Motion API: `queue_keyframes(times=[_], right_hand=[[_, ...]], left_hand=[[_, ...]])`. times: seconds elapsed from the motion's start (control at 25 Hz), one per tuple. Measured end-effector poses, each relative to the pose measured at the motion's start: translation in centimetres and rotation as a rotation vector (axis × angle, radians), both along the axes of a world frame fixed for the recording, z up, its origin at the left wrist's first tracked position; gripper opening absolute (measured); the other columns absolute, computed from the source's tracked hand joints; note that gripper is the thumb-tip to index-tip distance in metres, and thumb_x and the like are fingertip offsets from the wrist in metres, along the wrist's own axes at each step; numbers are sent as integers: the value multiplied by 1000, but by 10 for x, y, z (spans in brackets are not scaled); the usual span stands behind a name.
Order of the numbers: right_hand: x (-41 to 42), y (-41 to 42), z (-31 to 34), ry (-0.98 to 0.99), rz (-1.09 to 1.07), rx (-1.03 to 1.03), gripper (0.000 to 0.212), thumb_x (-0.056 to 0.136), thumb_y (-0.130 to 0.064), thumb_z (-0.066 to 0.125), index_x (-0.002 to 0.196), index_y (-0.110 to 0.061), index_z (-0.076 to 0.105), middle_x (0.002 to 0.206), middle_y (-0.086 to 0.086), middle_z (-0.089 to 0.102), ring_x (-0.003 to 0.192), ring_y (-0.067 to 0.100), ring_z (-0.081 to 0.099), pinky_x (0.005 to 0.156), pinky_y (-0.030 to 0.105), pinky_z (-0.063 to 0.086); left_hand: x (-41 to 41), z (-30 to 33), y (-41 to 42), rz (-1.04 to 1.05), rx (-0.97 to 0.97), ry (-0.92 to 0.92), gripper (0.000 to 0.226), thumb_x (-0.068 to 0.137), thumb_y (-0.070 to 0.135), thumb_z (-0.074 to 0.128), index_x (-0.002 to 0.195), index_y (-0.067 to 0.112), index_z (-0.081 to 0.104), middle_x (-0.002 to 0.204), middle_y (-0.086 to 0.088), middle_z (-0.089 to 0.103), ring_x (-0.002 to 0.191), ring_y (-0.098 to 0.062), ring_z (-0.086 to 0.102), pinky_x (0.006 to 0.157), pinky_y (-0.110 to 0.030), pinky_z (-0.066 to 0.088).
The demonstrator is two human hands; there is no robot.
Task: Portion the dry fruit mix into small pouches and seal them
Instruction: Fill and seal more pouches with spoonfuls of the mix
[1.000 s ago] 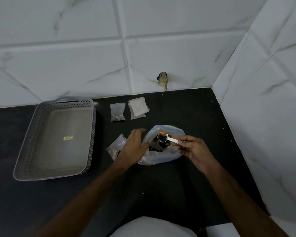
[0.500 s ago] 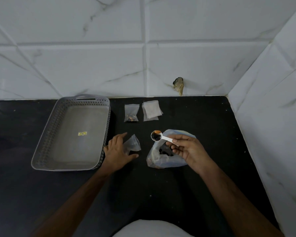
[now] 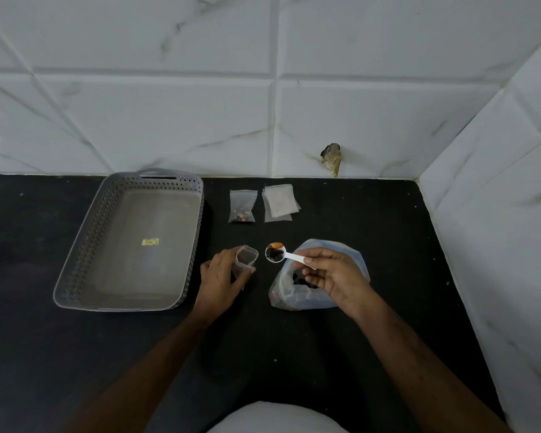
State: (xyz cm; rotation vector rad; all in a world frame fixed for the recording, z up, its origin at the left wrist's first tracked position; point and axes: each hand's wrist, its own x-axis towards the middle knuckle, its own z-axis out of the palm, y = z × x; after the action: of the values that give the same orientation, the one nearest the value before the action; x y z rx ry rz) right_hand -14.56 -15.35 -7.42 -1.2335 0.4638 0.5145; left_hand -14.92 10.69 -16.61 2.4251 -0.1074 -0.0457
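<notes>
Left hand [image 3: 220, 278]: I am gripping 1 open small pouch [image 3: 245, 261], frame center.
Right hand [image 3: 334, 276]: I am pinching the loaded white scoop [image 3: 277, 254], over the mix bag [image 3: 313, 292].

We count two hands, one white scoop [image 3: 275, 253], one big bag of mix [image 3: 341, 254], and one grey basket [image 3: 181, 245] at left. One open pouch [image 3: 245, 260], one filled pouch [image 3: 242, 206], and one stack of empty pouches [image 3: 279, 201], its number unclear.

Basket [image 3: 128, 245] left of pouches [image 3: 242, 206] (two stacks)
</notes>
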Motion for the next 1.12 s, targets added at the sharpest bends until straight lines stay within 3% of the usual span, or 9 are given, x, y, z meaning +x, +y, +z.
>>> queue_keyframes(times=[0.32,0.52,0.72,0.84,0.92,1.04,1.12], right_hand=[[4,22,1,-77,70,-159,22,96,4,58,104,-5,76,95,17,77,78,13,70,72,25,56],[6,33,-1,-156,123,-281,24,95,6,59,96,-10,76,83,9,77,71,12,67,65,20,54],[3,35,-5,-302,216,-551,25,95,-1,63,96,-21,77,82,1,76,75,11,69,71,25,57],[0,42,-5,-477,314,-788,23,96,-7,61,102,-24,76,77,-11,68,70,5,64,66,20,52],[0,48,-4,-625,460,-958,23,97,-9,60,112,-21,73,86,-12,67,78,3,63,71,18,47],[2,53,-10,-876,820,-1251,33,87,-8,70,120,-13,68,114,2,68,110,19,60,90,33,51],[-5,49,-12,-1047,828,-1306,42,73,-3,81,113,-11,72,110,2,71,104,21,62,83,36,57]], left_hand=[[-5,3,-14,-76,-40,-37,56,92,50,59,143,32,45,131,12,55,120,0,45,103,-35,33],[-7,6,-21,-65,-32,-82,53,89,50,63,138,34,48,128,17,55,115,3,45,98,-33,34],[-8,5,-24,-49,-36,-80,48,87,49,67,130,34,52,126,18,56,115,1,48,99,-34,36],[-8,5,-26,-36,-37,-76,49,87,49,68,130,32,53,126,16,57,116,-2,50,98,-35,36],[-9,4,-27,-29,-45,-67,50,87,51,67,131,32,52,126,16,57,117,-3,50,98,-35,35],[-9,4,-27,-22,-71,-68,54,86,60,59,132,32,52,126,17,57,117,-3,50,99,-34,34],[-10,5,-28,-22,-82,-71,56,85,62,54,131,31,53,126,17,57,116,-2,50,99,-33,33]])
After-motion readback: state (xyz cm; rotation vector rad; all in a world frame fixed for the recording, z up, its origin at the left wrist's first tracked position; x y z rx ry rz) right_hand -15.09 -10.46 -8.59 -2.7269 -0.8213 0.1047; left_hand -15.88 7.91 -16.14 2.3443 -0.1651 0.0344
